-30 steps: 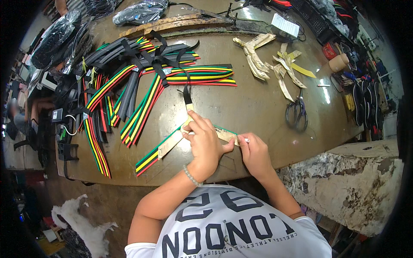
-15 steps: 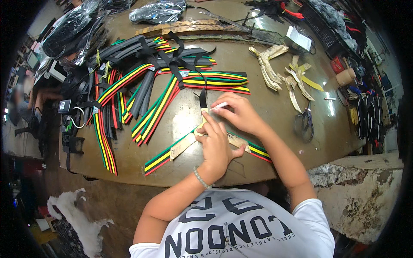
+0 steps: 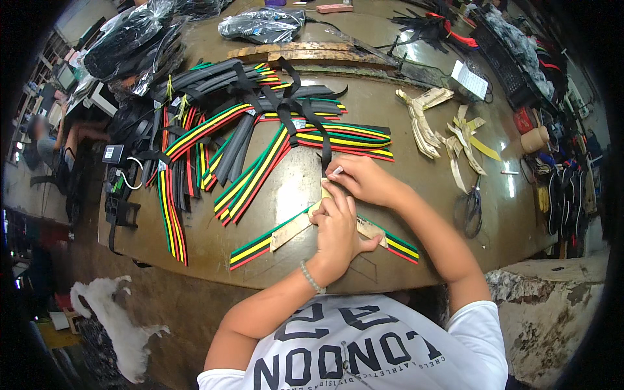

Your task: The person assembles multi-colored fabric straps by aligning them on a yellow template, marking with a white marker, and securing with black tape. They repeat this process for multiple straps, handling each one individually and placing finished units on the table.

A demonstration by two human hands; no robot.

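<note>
My left hand (image 3: 337, 227) lies with fingers spread over a pale Y-shaped template (image 3: 291, 232), pressing it down. Beneath the template run striped straps (image 3: 252, 252) in green, black, yellow and red, forming an inverted V. A black strap (image 3: 326, 146) reaches up from the template's narrow top arm. My right hand (image 3: 365, 181) is closed in a pinch around a slim white stick (image 3: 337, 171), like a pen or chalk. It is beside the template's top arm. Where the stick's tip touches is hidden by the fingers.
Bundled striped straps (image 3: 260, 174) lie to the left. More pale templates (image 3: 424, 121), scissors (image 3: 473, 211) and a white pen-like stick (image 3: 509, 172) are at the right. Plastic-wrapped goods (image 3: 262, 26) and a wooden strip (image 3: 312, 51) lie at the back. A person (image 3: 49, 146) sits at far left.
The whole view has shifted slightly right and down. My right hand has tilted, so less of the white stick shows. My left hand keeps pressing the template.
</note>
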